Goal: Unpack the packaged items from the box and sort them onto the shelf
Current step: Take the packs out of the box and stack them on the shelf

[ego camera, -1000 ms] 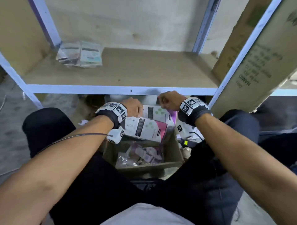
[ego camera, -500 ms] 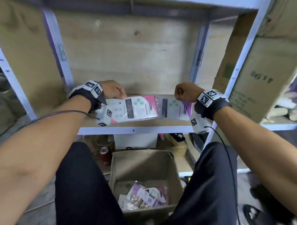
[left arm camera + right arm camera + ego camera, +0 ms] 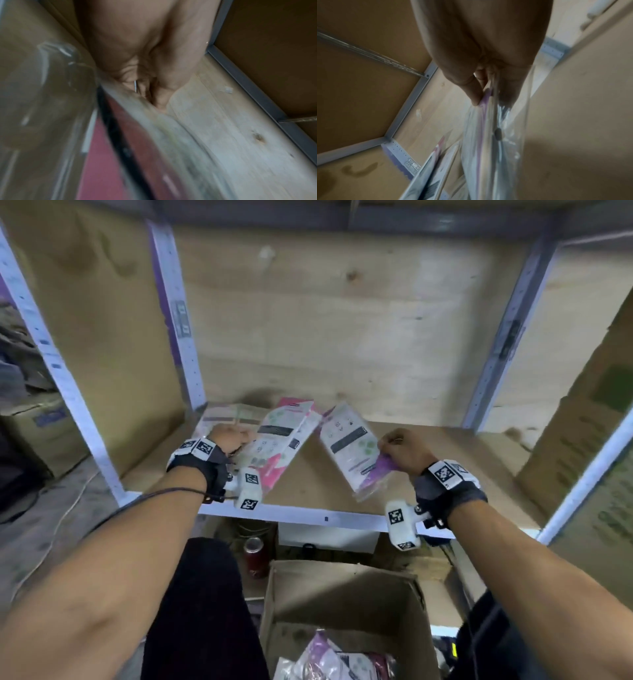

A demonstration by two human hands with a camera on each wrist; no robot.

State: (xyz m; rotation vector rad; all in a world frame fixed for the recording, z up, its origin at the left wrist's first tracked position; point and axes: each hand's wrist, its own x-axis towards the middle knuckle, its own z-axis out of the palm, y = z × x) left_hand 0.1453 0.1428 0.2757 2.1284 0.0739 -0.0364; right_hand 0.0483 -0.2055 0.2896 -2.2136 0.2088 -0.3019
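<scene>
Now each hand, left point(image 3: 228, 437) and right point(image 3: 404, 449), pinches a packet over the shelf point(image 3: 445, 460).

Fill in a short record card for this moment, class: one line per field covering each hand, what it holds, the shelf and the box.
left hand: grips the pink-edged packet, held tilted over the shelf
right hand: pinches the purple-edged packet by its lower corner, also tilted
packets: upper corners close together; touching or not cannot be told
shelf: wooden board; packets already on shelf lie at the back left
box: open cardboard, on the floor below the shelf edge, more packets in box
</scene>
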